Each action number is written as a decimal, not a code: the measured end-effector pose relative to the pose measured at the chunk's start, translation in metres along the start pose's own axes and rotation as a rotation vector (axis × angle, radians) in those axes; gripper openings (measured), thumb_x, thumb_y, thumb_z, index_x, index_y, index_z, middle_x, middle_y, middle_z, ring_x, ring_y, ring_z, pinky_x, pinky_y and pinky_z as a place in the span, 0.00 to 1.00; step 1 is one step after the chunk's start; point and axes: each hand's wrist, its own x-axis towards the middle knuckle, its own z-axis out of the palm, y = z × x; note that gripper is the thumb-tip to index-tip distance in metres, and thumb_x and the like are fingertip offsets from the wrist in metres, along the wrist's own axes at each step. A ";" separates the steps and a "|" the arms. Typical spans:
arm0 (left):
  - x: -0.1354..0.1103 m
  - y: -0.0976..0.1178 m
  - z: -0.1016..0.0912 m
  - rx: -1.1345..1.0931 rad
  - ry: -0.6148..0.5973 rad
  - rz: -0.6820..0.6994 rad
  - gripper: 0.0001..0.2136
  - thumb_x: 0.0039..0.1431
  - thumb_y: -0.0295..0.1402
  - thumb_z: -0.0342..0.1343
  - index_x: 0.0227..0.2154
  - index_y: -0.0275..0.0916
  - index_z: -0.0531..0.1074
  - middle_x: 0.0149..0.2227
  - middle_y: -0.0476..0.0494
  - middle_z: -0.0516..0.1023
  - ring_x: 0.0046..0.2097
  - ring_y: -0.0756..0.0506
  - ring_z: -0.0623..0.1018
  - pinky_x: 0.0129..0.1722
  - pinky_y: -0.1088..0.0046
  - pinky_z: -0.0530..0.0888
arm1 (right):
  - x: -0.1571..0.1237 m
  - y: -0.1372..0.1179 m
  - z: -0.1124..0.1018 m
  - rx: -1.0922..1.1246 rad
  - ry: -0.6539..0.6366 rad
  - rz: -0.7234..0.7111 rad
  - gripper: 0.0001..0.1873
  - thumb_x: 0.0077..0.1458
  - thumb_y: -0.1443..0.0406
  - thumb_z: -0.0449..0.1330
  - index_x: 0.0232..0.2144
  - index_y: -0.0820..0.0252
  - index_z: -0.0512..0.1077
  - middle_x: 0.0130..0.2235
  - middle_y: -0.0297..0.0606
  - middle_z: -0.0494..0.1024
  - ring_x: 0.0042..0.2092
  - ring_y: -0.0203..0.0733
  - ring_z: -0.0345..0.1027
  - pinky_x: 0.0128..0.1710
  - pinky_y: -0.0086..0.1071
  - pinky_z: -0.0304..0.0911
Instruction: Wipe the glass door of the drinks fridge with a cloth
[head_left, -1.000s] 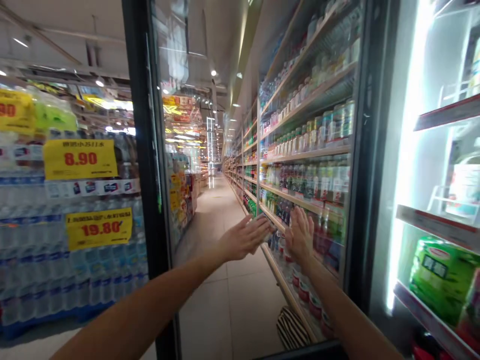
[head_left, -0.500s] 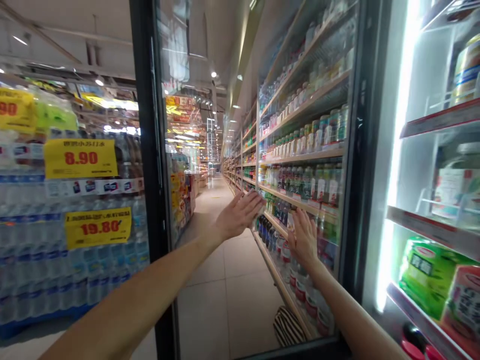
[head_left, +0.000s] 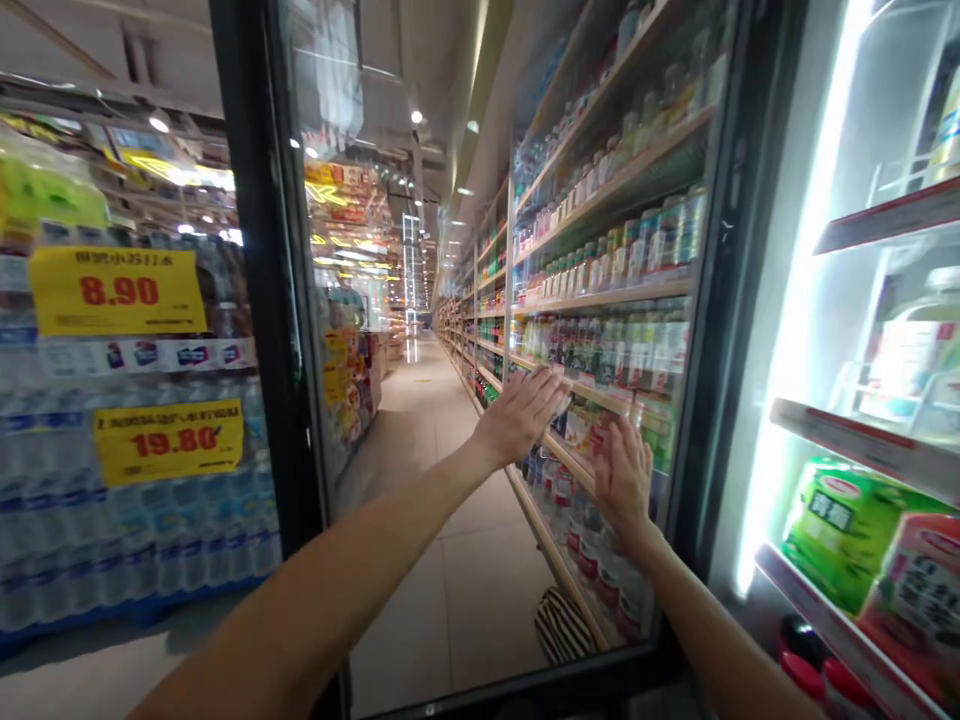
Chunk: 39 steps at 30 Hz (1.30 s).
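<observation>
A tall glass door (head_left: 405, 590) with a black frame stands open in front of me. My left hand (head_left: 521, 415) lies on or just before the glass near its middle, palm away from me, fingers stretched out and slightly bent over to the right. Just to its right, my right hand (head_left: 622, 470) is raised against the pane, fingers upward and a little curled. A pale edge shows by the left fingertips; whether it is a thin cloth or a reflection, I cannot tell. Both palms are hidden.
To the right is a lit cooler with a shelf edge (head_left: 862, 445), a green drink pack (head_left: 840, 530) and a red pack (head_left: 915, 590). Bottled-water stacks (head_left: 172, 540) with yellow price signs (head_left: 116, 290) stand left. Bottle shelves (head_left: 607, 300) and black-and-white striped fabric (head_left: 564, 625) show in the glass.
My left hand has slid to the right across the glass, closer to my right hand. My right hand has shifted slightly right and down. The view has turned a little.
</observation>
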 end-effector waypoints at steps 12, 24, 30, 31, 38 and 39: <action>0.041 0.037 0.025 -0.041 0.016 0.096 0.22 0.63 0.31 0.41 0.59 0.31 0.56 0.62 0.36 0.58 0.64 0.40 0.54 0.62 0.57 0.53 | -0.025 0.029 -0.030 0.063 0.048 -0.019 0.29 0.58 0.66 0.48 0.62 0.56 0.52 0.61 0.49 0.59 0.62 0.52 0.52 0.57 0.55 0.52; -0.039 0.011 -0.016 -0.053 0.053 -0.028 0.27 0.61 0.38 0.47 0.60 0.33 0.54 0.61 0.37 0.61 0.65 0.43 0.53 0.64 0.59 0.43 | 0.007 -0.087 0.009 0.264 0.036 0.005 0.30 0.60 0.66 0.45 0.64 0.56 0.45 0.64 0.46 0.53 0.65 0.48 0.43 0.60 0.52 0.50; -0.092 -0.016 -0.026 0.019 0.078 -0.279 0.30 0.60 0.37 0.50 0.63 0.37 0.49 0.61 0.37 0.60 0.65 0.43 0.51 0.64 0.57 0.44 | 0.028 -0.081 0.030 0.014 0.063 0.232 0.26 0.60 0.62 0.43 0.60 0.61 0.57 0.62 0.47 0.58 0.65 0.49 0.42 0.61 0.54 0.41; -0.096 -0.015 -0.025 0.022 0.063 -0.271 0.29 0.59 0.37 0.50 0.62 0.38 0.50 0.61 0.38 0.60 0.65 0.43 0.51 0.64 0.57 0.43 | 0.019 -0.067 0.028 -0.002 0.084 0.337 0.27 0.60 0.61 0.42 0.60 0.63 0.56 0.62 0.49 0.57 0.65 0.50 0.43 0.60 0.55 0.42; -0.099 -0.009 -0.022 0.032 0.004 -0.266 0.27 0.58 0.37 0.51 0.60 0.38 0.56 0.61 0.38 0.59 0.66 0.42 0.50 0.64 0.56 0.40 | -0.022 -0.016 0.013 0.005 0.220 0.572 0.31 0.58 0.66 0.33 0.62 0.73 0.47 0.61 0.59 0.56 0.64 0.53 0.45 0.59 0.59 0.45; -0.099 -0.009 -0.022 0.027 0.002 -0.267 0.26 0.58 0.37 0.51 0.59 0.38 0.57 0.61 0.38 0.59 0.66 0.42 0.50 0.64 0.56 0.40 | -0.015 -0.029 0.017 0.026 0.197 0.519 0.31 0.58 0.65 0.35 0.62 0.70 0.48 0.61 0.56 0.57 0.64 0.50 0.45 0.60 0.56 0.46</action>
